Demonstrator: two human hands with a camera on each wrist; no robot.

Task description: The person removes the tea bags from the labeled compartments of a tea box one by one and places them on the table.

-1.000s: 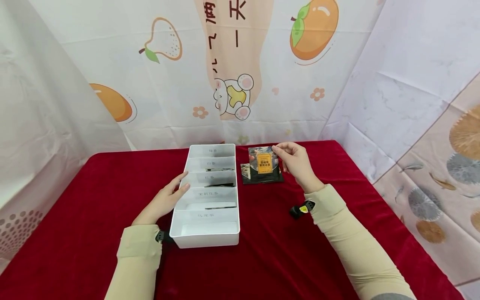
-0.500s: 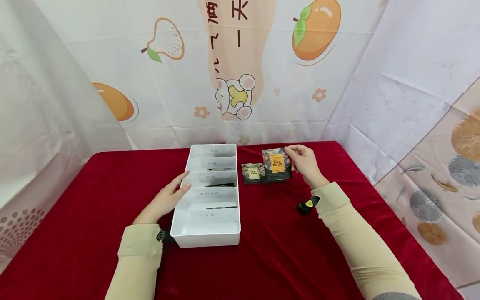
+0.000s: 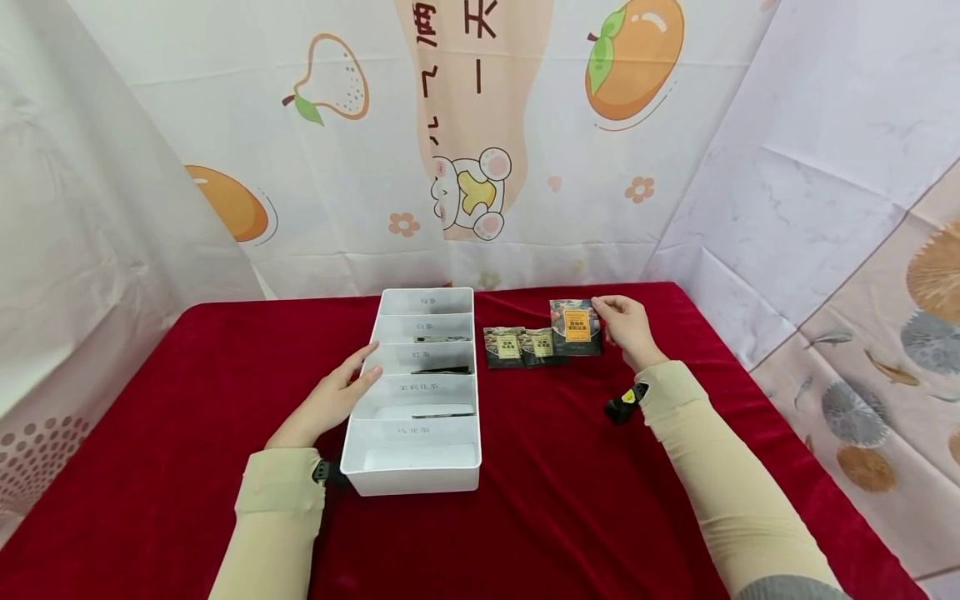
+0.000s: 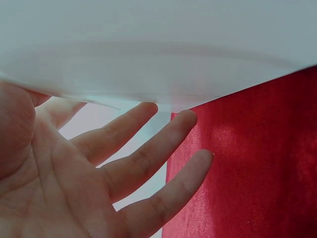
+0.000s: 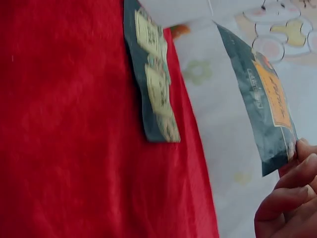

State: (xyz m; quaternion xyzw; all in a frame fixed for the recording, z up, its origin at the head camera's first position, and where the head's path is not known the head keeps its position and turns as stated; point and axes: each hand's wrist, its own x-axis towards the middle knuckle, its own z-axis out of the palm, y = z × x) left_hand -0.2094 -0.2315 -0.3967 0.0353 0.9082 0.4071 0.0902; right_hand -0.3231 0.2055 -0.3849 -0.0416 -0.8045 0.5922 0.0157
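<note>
My right hand [image 3: 624, 327] pinches a dark tea packet with an orange label [image 3: 576, 327] by its right edge, holding it upright just above the red tablecloth; the right wrist view shows the packet [image 5: 265, 109] tilted off the cloth between my fingertips [image 5: 292, 186]. Two smaller dark packets [image 3: 523, 347] lie flat side by side on the cloth just left of it, also seen as flat packets [image 5: 154, 84]. My left hand [image 3: 330, 398] rests with straight fingers [image 4: 148, 158] against the left wall of a white divided tray [image 3: 420, 479].
The tray's compartments carry labels, and three hold dark flat items [image 3: 441, 369]. The red cloth [image 3: 570, 500] covers the table. Printed fabric screens [image 3: 480, 125] close in the back and both sides.
My right hand has carried the orange-label packet to the right, off the stack. Two smaller packets now lie uncovered on the cloth. The left hand has not moved.
</note>
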